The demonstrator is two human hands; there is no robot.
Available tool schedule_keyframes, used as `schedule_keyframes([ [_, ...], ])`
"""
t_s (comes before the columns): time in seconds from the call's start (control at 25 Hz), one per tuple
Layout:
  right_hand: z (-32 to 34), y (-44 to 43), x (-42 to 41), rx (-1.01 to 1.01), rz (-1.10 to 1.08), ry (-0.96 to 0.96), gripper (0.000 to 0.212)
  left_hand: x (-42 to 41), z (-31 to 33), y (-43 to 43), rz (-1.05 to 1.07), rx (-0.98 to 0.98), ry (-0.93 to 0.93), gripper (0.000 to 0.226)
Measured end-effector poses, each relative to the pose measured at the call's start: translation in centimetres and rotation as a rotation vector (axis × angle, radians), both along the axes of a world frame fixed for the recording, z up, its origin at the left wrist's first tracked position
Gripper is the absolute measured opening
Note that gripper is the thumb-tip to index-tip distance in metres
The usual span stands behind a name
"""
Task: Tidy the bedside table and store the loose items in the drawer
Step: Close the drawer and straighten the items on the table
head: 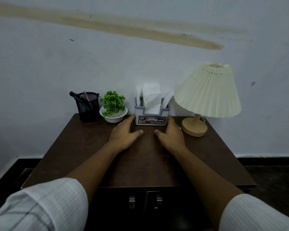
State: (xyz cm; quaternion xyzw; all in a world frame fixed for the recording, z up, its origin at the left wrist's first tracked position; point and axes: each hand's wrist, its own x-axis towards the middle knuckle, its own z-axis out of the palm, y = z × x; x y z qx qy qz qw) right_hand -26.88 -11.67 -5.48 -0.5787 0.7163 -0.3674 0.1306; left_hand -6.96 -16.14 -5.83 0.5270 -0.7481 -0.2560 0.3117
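A grey tissue holder [151, 120] with white tissues sticking up stands at the back middle of the dark wooden bedside table [83, 147]. My left hand [123, 132] rests on the tabletop with its fingers against the holder's left side. My right hand [171, 133] lies mirrored, fingers against the holder's right side, so the holder sits clasped between both hands. Both thumbs point inward on the wood in front of it. Below the front edge, two dark cabinet doors with metal handles [132, 201] are closed.
A black mesh pen cup [88, 107] with pens stands at the back left. A small green plant in a white bowl [113, 112] sits next to it. A pleated cream lamp [207, 92] on a wooden base [194, 126] stands right of the holder. The wall is right behind.
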Motion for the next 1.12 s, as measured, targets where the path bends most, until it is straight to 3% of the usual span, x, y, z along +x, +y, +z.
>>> schedule_keyframes([
  [0.16, -0.1, 0.1, 0.1, -0.007, -0.015, 0.022, 0.065, 0.4, 0.5, 0.7, -0.011, 0.012, 0.017, 0.077],
  [0.28, 0.0, 1.2, 1.3, -0.045, -0.038, -0.018, 0.067, 2.6, 0.3, 2.7, 0.017, 0.008, 0.112, 0.057],
  [0.44, -0.6, 1.8, 6.5, -0.023, 0.242, 0.022, 0.068, 7.3, -0.2, 4.0, 0.220, -0.069, 0.243, 0.032],
  [0.56, -0.6, 0.1, 10.4, 0.012, 0.314, 0.034, 0.079, 8.8, 0.0, 2.3, 0.322, -0.053, 0.246, 0.057],
  [0.68, -0.3, -1.5, 12.1, 0.036, 0.287, -0.012, 0.091, 8.7, 0.3, 0.6, 0.263, 0.011, 0.247, 0.079],
  [0.88, -0.2, -3.2, 12.7, 0.040, 0.288, 0.014, 0.097, 8.7, 0.7, -0.8, 0.191, -0.015, 0.217, 0.074],
  [1.12, -0.3, -3.0, 12.6, 0.001, 0.256, -0.064, 0.082, 8.7, 0.8, -0.7, 0.153, 0.054, 0.244, 0.070],
])
